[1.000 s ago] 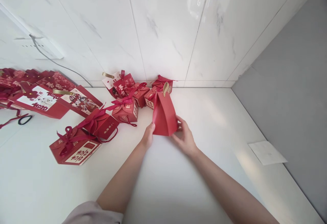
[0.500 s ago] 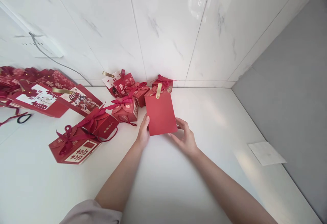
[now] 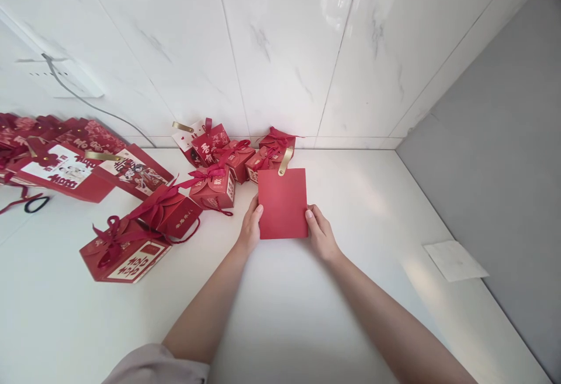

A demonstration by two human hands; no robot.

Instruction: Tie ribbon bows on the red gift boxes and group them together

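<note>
So both hands were on a flat red box (image 3: pixel 283 203), a plain red panel lying on the white surface (image 3: pixel 307 314) close to the back wall. The left hand (image 3: pixel 249 229) had its fingers pressed against the panel's left edge, and the right hand (image 3: pixel 321 233) gripped the right edge, thumb on top near the lower corner. A gold strap handle (image 3: pixel 285 161) stuck out from the top of the panel, angled toward the wall.

Just behind it sat a cluster of small red gift boxes with ribbon bows (image 3: pixel 236 156), nearly touching the top edge. Further left were two bigger bowed boxes (image 3: pixel 127 246) and a fanned stack of flat unfolded boxes (image 3: pixel 65 165). A white sheet of paper (image 3: pixel 454 260) lay well off to the right by the grey wall.
</note>
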